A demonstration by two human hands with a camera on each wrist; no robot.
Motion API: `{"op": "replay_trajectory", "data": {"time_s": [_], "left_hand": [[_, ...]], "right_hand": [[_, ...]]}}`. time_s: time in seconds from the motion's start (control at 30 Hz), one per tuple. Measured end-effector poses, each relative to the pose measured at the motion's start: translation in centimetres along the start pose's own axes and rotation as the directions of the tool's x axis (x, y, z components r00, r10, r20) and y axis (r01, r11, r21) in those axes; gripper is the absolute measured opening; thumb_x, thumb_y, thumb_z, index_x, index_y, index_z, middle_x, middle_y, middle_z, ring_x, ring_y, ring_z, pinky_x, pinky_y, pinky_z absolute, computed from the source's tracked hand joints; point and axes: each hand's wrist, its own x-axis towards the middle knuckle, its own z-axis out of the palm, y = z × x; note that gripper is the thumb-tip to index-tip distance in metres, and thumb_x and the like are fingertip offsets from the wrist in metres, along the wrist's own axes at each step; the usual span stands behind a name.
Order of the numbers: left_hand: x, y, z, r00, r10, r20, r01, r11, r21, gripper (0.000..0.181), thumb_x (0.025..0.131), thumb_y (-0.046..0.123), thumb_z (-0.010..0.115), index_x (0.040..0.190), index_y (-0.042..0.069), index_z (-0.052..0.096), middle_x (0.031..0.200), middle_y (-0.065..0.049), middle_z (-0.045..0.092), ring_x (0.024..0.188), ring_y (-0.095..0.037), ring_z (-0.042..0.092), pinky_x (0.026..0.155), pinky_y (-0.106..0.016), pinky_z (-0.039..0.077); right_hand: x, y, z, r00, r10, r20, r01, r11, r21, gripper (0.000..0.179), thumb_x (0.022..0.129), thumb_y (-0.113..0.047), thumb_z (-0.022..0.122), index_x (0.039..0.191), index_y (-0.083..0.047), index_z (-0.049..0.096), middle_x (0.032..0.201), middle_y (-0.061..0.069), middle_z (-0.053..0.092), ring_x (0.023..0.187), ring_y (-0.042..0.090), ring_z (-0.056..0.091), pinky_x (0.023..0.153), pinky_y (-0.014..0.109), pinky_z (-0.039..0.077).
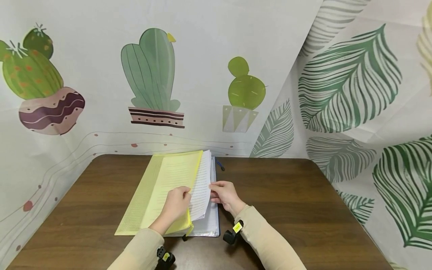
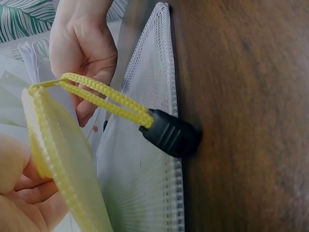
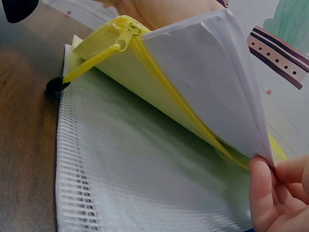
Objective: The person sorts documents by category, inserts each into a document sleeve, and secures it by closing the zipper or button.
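A yellow mesh zipper bag point(image 1: 165, 172) lies tilted up along its open right side, with a stack of printed paper point(image 1: 200, 195) sticking partly out of it. My left hand point(image 1: 177, 202) grips the bag's zipper edge between thumb and fingers. With thumb and fingertips, my right hand point(image 1: 227, 195) pinches the outer edge of the paper. In the right wrist view, the zipper slider point(image 3: 127, 36) sits at the near corner of the opening. From it hangs a yellow cord with a black end point(image 2: 170, 133). Underneath lies a clear mesh zipper bag point(image 3: 130, 154), partly covered by the yellow one.
The bags lie on a brown wooden table point(image 1: 276, 202), toward its back edge. A blue zipper cord point(image 1: 220, 165) sticks out at the clear bag's far corner. Right behind the table hangs a wall cloth point(image 1: 202, 75) printed with cacti and leaves.
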Motion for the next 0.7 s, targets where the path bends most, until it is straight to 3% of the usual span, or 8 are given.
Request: {"op": "replay_trajectory", "data": {"time_s": [0.2,0.53,0.7], "left_hand": [[-0.1,-0.1,0.0,1.0,-0.003,0.001,0.003,1.0,-0.017,0.03,0.085,-0.001,0.047,0.106,-0.009,0.066,0.088,-0.017,0.069,0.047,-0.008,0.037,0.046,-0.019,0.036],[-0.4,0.0,-0.2,0.999,-0.012,0.038,0.015,0.998,-0.063,0.031,0.089,0.001,0.045,0.111,-0.011,0.062,0.059,-0.004,0.053,0.039,-0.006,0.029,0.036,-0.014,0.025],[-0.2,0.1,-0.1,1.0,-0.001,0.017,0.002,0.999,-0.053,0.03,0.088,0.001,0.046,0.11,-0.01,0.063,0.068,-0.007,0.06,0.041,-0.007,0.033,0.038,-0.016,0.029]], "right_hand": [[0.0,0.1,0.6,1.0,-0.005,-0.028,0.004,1.0,-0.017,0.03,0.086,-0.009,0.066,0.11,0.008,0.062,0.065,-0.001,0.063,0.053,0.004,0.059,0.044,0.018,0.048],[0.3,0.4,1.2,0.999,0.002,-0.054,-0.003,1.0,-0.025,0.027,0.084,-0.01,0.068,0.107,0.004,0.066,0.062,-0.001,0.06,0.05,0.005,0.055,0.042,0.019,0.046],[0.2,0.2,1.6,0.999,0.001,-0.045,-0.003,0.999,-0.037,0.029,0.084,-0.012,0.069,0.108,0.004,0.066,0.066,-0.002,0.061,0.049,0.004,0.055,0.042,0.018,0.046]]}}
